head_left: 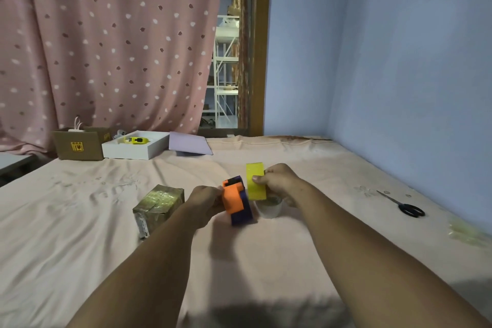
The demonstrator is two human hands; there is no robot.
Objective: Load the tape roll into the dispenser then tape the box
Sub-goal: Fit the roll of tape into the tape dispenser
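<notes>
My left hand [206,201] grips an orange and purple tape dispenser [237,201] above the pink cloth. Right beside it, my right hand [279,181] pinches a yellow flat piece [255,181] of the dispenser, held upright. Just below that hand a clear tape roll [269,208] rests on the cloth, partly hidden. A small box [157,208] wrapped in shiny tape stands to the left of my left forearm.
Black scissors [404,205] lie at the right. A crumpled clear tape scrap [466,231] sits near the right edge. At the back left are a cardboard box [80,145], a white tray [135,146] and a lilac sheet [189,144]. A blue wall bounds the right side.
</notes>
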